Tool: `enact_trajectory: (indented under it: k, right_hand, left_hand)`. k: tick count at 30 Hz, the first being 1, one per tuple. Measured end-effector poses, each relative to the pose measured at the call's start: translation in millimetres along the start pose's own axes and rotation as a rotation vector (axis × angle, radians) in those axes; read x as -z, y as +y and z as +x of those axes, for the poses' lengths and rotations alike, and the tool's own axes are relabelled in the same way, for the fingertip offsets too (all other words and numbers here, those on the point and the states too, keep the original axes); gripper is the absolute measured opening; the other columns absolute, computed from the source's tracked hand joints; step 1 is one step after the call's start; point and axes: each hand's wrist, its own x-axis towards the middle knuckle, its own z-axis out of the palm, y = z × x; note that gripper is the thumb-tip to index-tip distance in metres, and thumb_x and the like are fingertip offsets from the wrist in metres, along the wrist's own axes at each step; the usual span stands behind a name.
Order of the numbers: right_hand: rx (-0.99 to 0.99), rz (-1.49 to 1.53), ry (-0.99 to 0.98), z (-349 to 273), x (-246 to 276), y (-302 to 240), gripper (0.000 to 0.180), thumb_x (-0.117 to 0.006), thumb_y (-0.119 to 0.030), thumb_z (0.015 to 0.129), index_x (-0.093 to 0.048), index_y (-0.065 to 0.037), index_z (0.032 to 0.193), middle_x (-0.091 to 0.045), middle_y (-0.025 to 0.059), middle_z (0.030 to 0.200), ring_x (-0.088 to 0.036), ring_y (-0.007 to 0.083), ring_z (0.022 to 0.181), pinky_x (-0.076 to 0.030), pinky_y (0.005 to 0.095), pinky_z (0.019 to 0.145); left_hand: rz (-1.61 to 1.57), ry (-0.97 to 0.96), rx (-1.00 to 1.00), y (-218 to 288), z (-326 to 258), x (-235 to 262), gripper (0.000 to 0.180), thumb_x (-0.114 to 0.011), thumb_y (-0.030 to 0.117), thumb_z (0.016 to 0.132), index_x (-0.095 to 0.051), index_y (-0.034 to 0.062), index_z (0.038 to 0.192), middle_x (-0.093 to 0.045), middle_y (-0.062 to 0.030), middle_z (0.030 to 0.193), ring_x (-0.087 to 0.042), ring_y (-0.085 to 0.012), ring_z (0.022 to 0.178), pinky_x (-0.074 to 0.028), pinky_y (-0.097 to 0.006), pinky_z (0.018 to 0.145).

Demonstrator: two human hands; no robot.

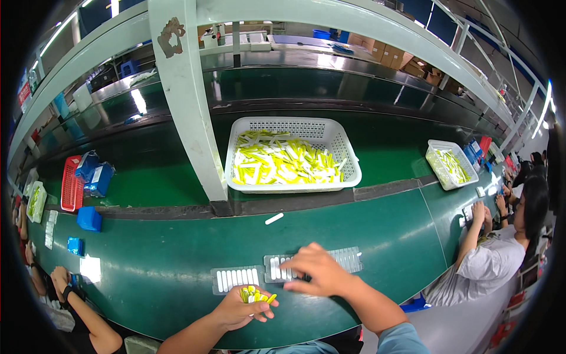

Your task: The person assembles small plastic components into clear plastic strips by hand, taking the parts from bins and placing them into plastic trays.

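My left hand (237,311) is closed round a bunch of small flat yellow-and-white sticks (254,294) with rounded ends. Just beyond it lies a clear plastic tray (216,282) with several white sticks (237,278) side by side in its slots. Over a second clear tray (268,272), partly filled with white sticks, reaches my right hand (318,270). Its thumb and fingers are apart, and I see nothing between them. That hand covers part of the second tray. To its right, another clear tray (348,259) shows partly behind my wrist.
A white perforated basket (268,187) heaped with yellow-and-white sticks stands beyond the bench edge, beside a white post (186,100). One loose white stick (274,219) lies on the green bench (177,248). Co-workers sit left and right, near a smaller basket (433,162) and a blue box (89,219).
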Motion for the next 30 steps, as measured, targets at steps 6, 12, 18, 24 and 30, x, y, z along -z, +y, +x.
enact_trajectory:
  k: [6, 12, 18, 24, 30]
  right_hand:
    - [0.071, 0.602, 0.106, -7, -29, -9, 0.011, -0.078, -0.012, 0.085, -0.076, -0.009, 0.095, -0.068, 0.0016, 0.073, -0.059, 0.0131, 0.063, -0.046, 0.0293, 0.071]
    - [-0.169, 0.738, 0.052, -15, -6, 3, 0.008, -0.077, -0.007, 0.085, -0.076, -0.007, 0.093, -0.068, 0.0004, 0.072, -0.057, 0.0065, 0.061, -0.045, 0.0242, 0.058]
    - [-0.158, 0.710, 0.044, -14, -22, -7, 0.007, -0.078, -0.010, 0.084, -0.077, -0.008, 0.090, -0.069, 0.0004, 0.075, -0.057, 0.0111, 0.060, -0.046, 0.0281, 0.058]
    - [-0.104, 0.092, 0.165, -14, 12, 20, 0.008, -0.078, -0.014, 0.082, -0.075, -0.009, 0.076, -0.065, 0.0020, 0.060, -0.059, 0.0173, 0.055, -0.045, 0.0310, 0.058]
    - [-0.040, -0.424, -0.294, -18, 0, 3, 0.026, -0.072, -0.034, 0.085, -0.076, -0.010, 0.077, -0.066, 0.0045, 0.061, -0.062, 0.0253, 0.056, -0.045, 0.0385, 0.059]
  left_hand:
    - [0.023, -0.061, 0.006, -2, 0, 0, 0.023, -0.074, -0.001, 0.087, -0.064, -0.0028, 0.107, -0.070, -0.0200, 0.104, -0.073, -0.0239, 0.080, -0.062, -0.031, 0.063]
    - [0.007, -0.035, 0.016, -2, 2, -1, 0.023, -0.074, -0.001, 0.087, -0.064, -0.0034, 0.107, -0.070, -0.0212, 0.104, -0.073, -0.0234, 0.079, -0.063, -0.032, 0.065]
    - [0.039, -0.082, 0.031, -7, 4, 7, 0.027, -0.075, 0.003, 0.088, -0.065, -0.0039, 0.112, -0.071, -0.0196, 0.107, -0.073, -0.0245, 0.083, -0.063, -0.033, 0.069]
    - [0.017, -0.062, 0.026, -6, 2, 9, 0.027, -0.074, 0.002, 0.089, -0.064, -0.0037, 0.113, -0.070, -0.0207, 0.108, -0.073, -0.0246, 0.083, -0.063, -0.034, 0.070]
    - [-0.109, -0.076, 0.002, -3, 3, 10, 0.023, -0.072, 0.000, 0.090, -0.062, -0.0029, 0.111, -0.069, -0.0222, 0.108, -0.073, -0.0250, 0.083, -0.063, -0.033, 0.069]
